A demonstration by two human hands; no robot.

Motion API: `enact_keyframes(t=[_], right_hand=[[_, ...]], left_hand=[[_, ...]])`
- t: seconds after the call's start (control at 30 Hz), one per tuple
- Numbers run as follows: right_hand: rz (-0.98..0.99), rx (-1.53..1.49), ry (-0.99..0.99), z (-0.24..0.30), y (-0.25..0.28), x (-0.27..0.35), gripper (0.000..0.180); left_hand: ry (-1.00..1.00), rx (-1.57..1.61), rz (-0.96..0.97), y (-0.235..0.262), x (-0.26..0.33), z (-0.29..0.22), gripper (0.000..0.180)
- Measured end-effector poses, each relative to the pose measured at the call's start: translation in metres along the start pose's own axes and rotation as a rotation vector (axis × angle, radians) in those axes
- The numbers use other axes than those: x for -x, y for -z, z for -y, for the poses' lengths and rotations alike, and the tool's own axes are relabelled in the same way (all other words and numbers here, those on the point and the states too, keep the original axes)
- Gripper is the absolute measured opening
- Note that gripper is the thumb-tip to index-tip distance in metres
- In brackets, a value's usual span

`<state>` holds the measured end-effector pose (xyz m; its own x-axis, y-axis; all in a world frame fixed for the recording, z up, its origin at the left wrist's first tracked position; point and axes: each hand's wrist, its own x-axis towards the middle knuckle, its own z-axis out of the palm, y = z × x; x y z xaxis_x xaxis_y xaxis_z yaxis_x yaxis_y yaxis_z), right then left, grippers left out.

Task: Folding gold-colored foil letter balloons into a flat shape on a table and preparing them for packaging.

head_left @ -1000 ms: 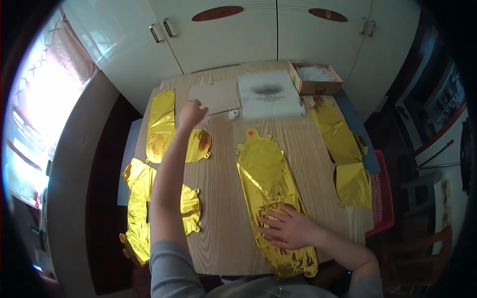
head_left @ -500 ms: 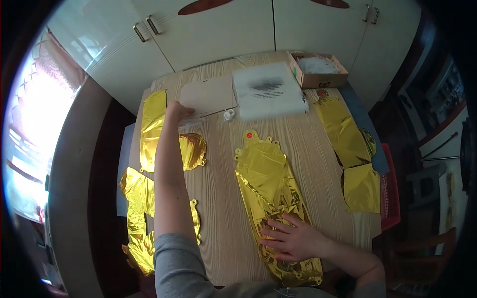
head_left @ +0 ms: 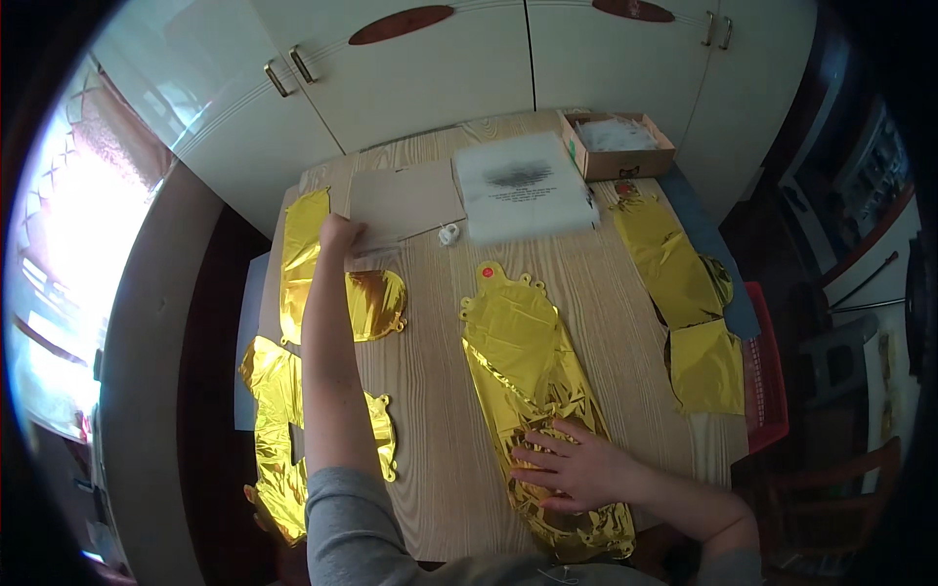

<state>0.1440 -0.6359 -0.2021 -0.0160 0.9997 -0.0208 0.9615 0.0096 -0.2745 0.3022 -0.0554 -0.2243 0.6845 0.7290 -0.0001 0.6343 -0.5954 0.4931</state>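
My left arm reaches to the far left of the table, where my left hand [head_left: 341, 234] is closed on the near left corner of a beige cardboard sheet [head_left: 405, 198]. My right hand [head_left: 576, 471] lies with fingers spread on a flat gold foil balloon [head_left: 518, 332], which has small tabs and a red dot at its far end. Under and beside my left forearm are more gold foil balloons, one long [head_left: 306, 230], one rounded [head_left: 379, 303] and one nearer [head_left: 277, 420]. A clear plastic bag [head_left: 376, 257] sits by the left hand, partly hidden.
A small white roll of string or ribbon [head_left: 448, 234] is beside the cardboard. Further right lie a translucent printed bag [head_left: 520, 186] and an open cardboard box [head_left: 625, 161] of clear plastic. Folded gold foil [head_left: 664, 264] covers the right edge, near a red basket [head_left: 767, 371].
My left hand has closed on the cardboard's corner and shifted the sheet slightly toward me. My right hand stays on the balloon. The whole view has moved a little.
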Motion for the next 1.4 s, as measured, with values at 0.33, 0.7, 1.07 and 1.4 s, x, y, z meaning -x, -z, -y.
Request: enact_keyframes(t=[0.33, 0.7, 1.07, 1.4], right_hand=[[-0.026, -0.014, 0.023, 0.001, 0.002, -0.001, 0.059], [-0.022, 0.041, 0.024, 0.0, 0.002, -0.001, 0.061], [-0.021, 0.006, 0.033, 0.0, 0.004, -0.003, 0.06], [-0.027, -0.01, 0.018, -0.001, 0.002, -0.001, 0.059]], left_hand=[[-0.236, -0.074, -0.25, 0.0, -0.001, 0.027, 0.025], [0.159, -0.014, 0.243, 0.026, 0.035, -0.018, 0.042], [0.16, 0.028, 0.186, 0.025, 0.037, -0.016, 0.04], [-0.062, -0.127, 0.201, 0.029, 0.033, -0.019, 0.044]])
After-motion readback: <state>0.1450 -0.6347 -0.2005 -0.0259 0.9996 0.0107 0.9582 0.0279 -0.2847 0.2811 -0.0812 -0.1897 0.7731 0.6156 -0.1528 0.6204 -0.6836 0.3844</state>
